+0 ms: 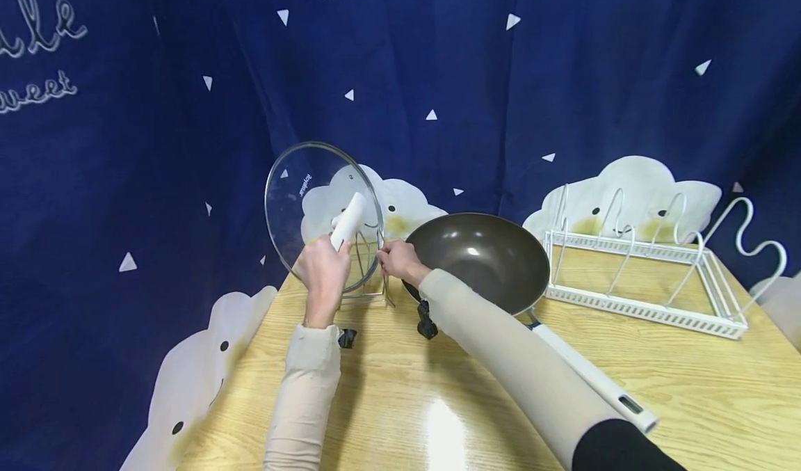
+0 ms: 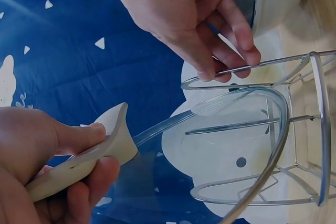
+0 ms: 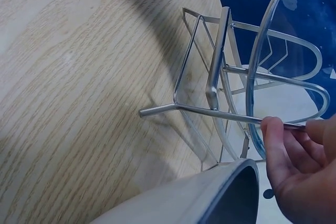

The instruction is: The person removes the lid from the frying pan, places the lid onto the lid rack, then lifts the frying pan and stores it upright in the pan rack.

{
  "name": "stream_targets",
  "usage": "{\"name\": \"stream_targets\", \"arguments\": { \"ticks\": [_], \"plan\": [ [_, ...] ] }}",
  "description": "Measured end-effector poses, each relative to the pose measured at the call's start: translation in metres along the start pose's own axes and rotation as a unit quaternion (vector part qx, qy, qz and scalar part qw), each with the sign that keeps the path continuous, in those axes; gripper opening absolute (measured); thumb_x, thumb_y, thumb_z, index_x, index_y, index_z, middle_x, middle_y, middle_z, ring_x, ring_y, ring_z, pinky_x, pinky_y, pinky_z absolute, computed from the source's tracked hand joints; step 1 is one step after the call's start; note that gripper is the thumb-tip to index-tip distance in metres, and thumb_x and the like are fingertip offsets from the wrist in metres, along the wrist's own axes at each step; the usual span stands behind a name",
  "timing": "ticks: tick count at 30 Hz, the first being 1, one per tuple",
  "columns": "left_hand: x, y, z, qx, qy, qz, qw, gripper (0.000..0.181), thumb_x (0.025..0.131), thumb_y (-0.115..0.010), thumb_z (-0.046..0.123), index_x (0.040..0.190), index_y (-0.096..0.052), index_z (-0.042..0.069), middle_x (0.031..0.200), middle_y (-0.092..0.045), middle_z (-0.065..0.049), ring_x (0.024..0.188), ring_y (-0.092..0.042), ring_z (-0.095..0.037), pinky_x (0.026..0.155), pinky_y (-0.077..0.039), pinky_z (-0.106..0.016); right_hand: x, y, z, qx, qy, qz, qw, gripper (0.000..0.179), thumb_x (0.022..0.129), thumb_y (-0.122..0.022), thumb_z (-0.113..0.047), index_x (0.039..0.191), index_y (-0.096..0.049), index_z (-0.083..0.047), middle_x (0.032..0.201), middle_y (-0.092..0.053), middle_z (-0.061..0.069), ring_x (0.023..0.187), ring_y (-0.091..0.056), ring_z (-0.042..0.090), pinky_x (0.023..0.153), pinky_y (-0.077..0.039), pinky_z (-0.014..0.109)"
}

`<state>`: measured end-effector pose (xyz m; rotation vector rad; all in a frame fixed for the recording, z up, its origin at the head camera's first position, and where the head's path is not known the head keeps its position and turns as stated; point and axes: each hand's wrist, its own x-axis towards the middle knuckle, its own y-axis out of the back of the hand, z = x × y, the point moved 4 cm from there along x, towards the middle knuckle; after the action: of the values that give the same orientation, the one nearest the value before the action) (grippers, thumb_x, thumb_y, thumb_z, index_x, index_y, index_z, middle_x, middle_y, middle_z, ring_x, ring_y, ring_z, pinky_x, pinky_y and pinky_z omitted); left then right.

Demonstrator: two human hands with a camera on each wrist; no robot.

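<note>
A round glass lid (image 1: 300, 200) with a metal rim stands tilted up at the left of the table. My left hand (image 1: 324, 266) grips its white handle (image 1: 349, 220), thumb on one side and fingers on the other. The lid's lower edge sits among the bars of a small metal wire rack (image 2: 320, 124). With thumb and fingertips my right hand (image 1: 400, 259) pinches one upright wire loop of that rack, seen closely in the right wrist view. Beside the right hand is a dark wok (image 1: 482, 255), its white handle (image 1: 594, 373) pointing to the front right.
A white rack (image 1: 644, 311) with several curved dividers stands at the right on the wooden table (image 1: 388, 408). Behind the table hangs a dark blue curtain (image 1: 438, 53) with white triangles and cloud shapes. The wok lies between the two racks.
</note>
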<state>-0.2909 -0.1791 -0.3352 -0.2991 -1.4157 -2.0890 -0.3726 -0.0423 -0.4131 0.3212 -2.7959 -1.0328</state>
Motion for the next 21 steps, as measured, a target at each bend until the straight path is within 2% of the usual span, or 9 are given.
{"name": "stream_targets", "arguments": {
  "ticks": [7, 12, 17, 21],
  "plan": [
    [-0.001, -0.007, -0.001, -0.004, 0.001, -0.017, 0.9998, 0.039, 0.083, -0.071, 0.037, 0.088, -0.066, -0.001, 0.072, -0.064, -0.020, 0.061, -0.060, -0.038, 0.047, -0.044, -0.046, 0.000, 0.000, 0.001, -0.004, -0.001, 0.006, 1.0000, 0.025, 0.098, -0.051, -0.019, 0.094, -0.072, -0.006, 0.075, -0.070, 0.011, 0.057, -0.061, 0.012, 0.062, -0.047, 0.021],
    [-0.004, -0.014, -0.004, -0.001, 0.006, -0.029, 0.9995, 0.040, 0.082, -0.072, 0.036, 0.094, -0.068, -0.002, 0.074, -0.064, -0.021, 0.063, -0.061, -0.038, 0.047, -0.045, -0.047, -0.001, 0.000, 0.000, -0.017, 0.002, 0.011, 0.9998, 0.023, 0.098, -0.053, -0.020, 0.089, -0.071, -0.009, 0.068, -0.067, 0.005, 0.055, -0.060, 0.010, 0.060, -0.047, 0.020],
    [-0.004, -0.018, -0.006, 0.004, 0.004, -0.034, 0.9994, 0.039, 0.083, -0.071, 0.035, 0.094, -0.068, -0.002, 0.074, -0.064, -0.021, 0.063, -0.061, -0.038, 0.048, -0.045, -0.046, -0.002, 0.000, -0.002, -0.009, 0.001, 0.009, 0.9999, 0.022, 0.097, -0.054, -0.019, 0.091, -0.072, -0.007, 0.064, -0.064, 0.001, 0.054, -0.060, 0.009, 0.056, -0.048, 0.020],
    [-0.002, -0.018, -0.004, 0.001, -0.001, -0.033, 0.9995, 0.038, 0.083, -0.072, 0.034, 0.091, -0.067, -0.003, 0.073, -0.064, -0.020, 0.062, -0.061, -0.037, 0.048, -0.045, -0.046, -0.001, 0.000, -0.002, 0.006, -0.002, 0.002, 1.0000, 0.023, 0.098, -0.053, -0.019, 0.096, -0.071, -0.006, 0.070, -0.067, 0.008, 0.061, -0.065, 0.018, 0.054, -0.048, 0.019]
  ]
}}
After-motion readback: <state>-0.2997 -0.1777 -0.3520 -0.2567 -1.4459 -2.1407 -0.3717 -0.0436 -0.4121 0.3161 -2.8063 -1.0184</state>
